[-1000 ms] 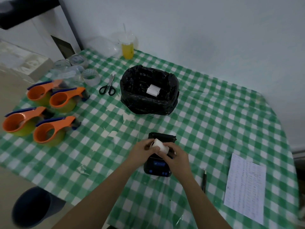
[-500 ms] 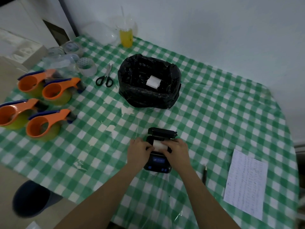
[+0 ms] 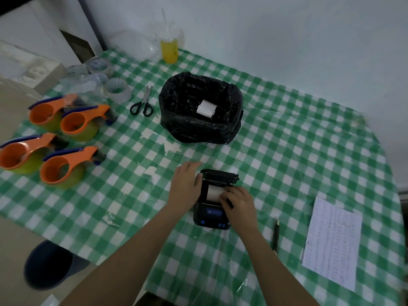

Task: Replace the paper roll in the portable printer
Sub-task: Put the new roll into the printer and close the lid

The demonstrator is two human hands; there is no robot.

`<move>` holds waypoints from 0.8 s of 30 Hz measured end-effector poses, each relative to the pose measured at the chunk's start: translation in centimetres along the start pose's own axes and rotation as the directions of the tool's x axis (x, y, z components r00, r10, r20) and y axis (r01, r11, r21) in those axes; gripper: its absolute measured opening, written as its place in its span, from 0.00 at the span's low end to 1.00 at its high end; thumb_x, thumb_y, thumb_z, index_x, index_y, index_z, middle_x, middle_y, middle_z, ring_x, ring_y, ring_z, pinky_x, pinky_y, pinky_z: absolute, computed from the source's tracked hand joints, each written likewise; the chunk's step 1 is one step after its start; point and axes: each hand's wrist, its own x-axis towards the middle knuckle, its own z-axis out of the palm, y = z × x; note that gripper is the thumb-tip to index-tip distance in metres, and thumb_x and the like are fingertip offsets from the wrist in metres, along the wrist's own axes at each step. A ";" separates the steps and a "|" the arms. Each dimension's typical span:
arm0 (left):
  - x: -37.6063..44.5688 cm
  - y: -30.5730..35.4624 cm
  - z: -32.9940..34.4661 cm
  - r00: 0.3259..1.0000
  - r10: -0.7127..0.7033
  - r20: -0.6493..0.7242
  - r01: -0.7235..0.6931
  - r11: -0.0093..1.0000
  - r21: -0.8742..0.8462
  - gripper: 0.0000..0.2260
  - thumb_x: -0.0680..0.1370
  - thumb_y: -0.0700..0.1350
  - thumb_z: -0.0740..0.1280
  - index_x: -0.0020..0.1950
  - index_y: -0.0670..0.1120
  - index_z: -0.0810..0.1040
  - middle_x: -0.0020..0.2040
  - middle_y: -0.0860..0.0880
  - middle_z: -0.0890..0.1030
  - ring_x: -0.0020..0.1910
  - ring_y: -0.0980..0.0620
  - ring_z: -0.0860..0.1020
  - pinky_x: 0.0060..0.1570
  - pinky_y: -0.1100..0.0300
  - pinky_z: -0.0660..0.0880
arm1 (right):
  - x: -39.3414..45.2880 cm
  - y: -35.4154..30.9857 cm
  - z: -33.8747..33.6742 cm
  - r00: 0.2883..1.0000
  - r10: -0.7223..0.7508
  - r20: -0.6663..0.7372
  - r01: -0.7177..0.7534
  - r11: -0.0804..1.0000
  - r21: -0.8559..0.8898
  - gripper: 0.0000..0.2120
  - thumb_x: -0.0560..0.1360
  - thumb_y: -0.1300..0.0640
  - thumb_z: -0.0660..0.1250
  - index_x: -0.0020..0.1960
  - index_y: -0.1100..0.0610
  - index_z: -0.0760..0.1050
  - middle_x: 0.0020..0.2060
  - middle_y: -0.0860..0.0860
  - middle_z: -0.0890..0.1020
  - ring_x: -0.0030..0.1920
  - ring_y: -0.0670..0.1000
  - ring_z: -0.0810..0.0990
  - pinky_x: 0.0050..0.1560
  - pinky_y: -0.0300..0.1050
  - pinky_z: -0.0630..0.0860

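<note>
A small black portable printer [image 3: 210, 217] lies on the green checked tablecloth, its lid [image 3: 219, 176] swung open toward the far side. A white paper roll [image 3: 213, 192] sits in its open bay. My left hand [image 3: 185, 186] rests against the printer's left side, thumb at the lid hinge. My right hand [image 3: 238, 205] lies over the printer's right half, fingertips curled onto the roll's right end. Another white paper roll [image 3: 206, 108] lies inside a bin lined with a black bag [image 3: 199, 131] behind the printer.
Several orange tape dispensers [image 3: 66, 166] and clear tape rolls [image 3: 117, 90] fill the left side. Black-handled scissors [image 3: 142, 104] lie left of the bin. A pen [image 3: 276, 236] and a printed sheet [image 3: 333, 241] lie at the right. A yellow drink cup [image 3: 169, 48] stands by the wall.
The roll went from between both hands above the printer down into the open bay. My left hand has shifted to the printer's left side; my right hand stays on the roll.
</note>
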 end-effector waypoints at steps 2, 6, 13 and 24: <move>1.0 0.4 -0.2 0.987 0.104 0.123 -0.110 0.993 0.041 0.16 0.78 0.43 0.59 0.66 0.44 0.70 0.66 0.44 0.74 0.65 0.44 0.69 0.66 0.51 0.67 | -0.3 -0.1 0.0 0.999 -0.001 -0.038 0.001 1.000 -0.021 0.02 0.67 0.61 0.72 0.40 0.58 0.81 0.41 0.54 0.83 0.43 0.56 0.78 0.45 0.48 0.77; 1.5 1.1 -0.3 0.954 0.192 0.232 -0.210 0.976 0.056 0.13 0.79 0.42 0.58 0.60 0.43 0.76 0.58 0.45 0.80 0.57 0.46 0.76 0.58 0.53 0.72 | -1.3 -0.1 -0.1 0.996 -0.021 -0.081 0.016 0.997 -0.072 0.02 0.67 0.60 0.73 0.40 0.57 0.81 0.36 0.53 0.80 0.37 0.55 0.76 0.41 0.43 0.71; -0.6 0.1 -0.1 0.956 0.170 0.240 -0.179 0.984 0.018 0.10 0.78 0.40 0.61 0.56 0.42 0.78 0.57 0.44 0.79 0.56 0.46 0.75 0.56 0.56 0.72 | -2.4 -0.3 0.1 0.993 -0.078 -0.090 0.066 0.990 -0.127 0.03 0.68 0.58 0.70 0.40 0.57 0.81 0.33 0.53 0.78 0.34 0.55 0.75 0.33 0.46 0.74; -2.8 -1.2 0.8 0.943 0.111 0.314 -0.143 0.986 0.081 0.11 0.76 0.37 0.62 0.57 0.42 0.78 0.57 0.43 0.77 0.57 0.45 0.74 0.57 0.55 0.72 | -3.1 -0.5 0.5 0.995 -0.091 -0.047 0.081 0.980 -0.182 0.05 0.70 0.57 0.65 0.41 0.56 0.79 0.35 0.52 0.79 0.36 0.53 0.76 0.36 0.44 0.74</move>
